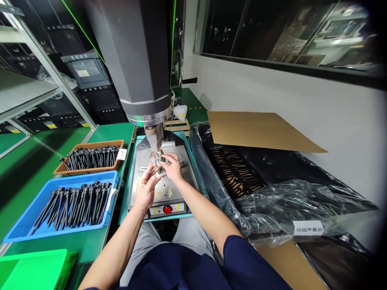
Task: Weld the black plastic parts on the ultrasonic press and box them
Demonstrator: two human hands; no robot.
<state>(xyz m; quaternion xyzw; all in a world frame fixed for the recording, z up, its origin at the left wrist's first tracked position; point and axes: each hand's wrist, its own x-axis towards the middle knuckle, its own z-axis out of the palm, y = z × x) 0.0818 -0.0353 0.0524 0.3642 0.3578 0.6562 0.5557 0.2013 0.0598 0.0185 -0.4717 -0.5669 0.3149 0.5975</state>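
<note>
Both hands meet over the metal plate of a press-like machine (181, 177), just below its pointed metal tip (154, 137). My left hand (147, 186) has its fingers bent near a small clear or shiny part, too small to make out. To its right, my right hand (171, 166) pinches a small dark piece (163, 159) between thumb and finger, beside the metal fixture (158, 154) under the tip. Whether the two hands hold one and the same part is unclear.
On the left stand an orange tray (90, 170) and a blue tray (60, 234) of black rod-like parts, with a green tray (36, 270) nearer. A red button (167, 209) is on the machine's front. At right lie a plastic-lined box (211, 177) of parts and cardboard (260, 129).
</note>
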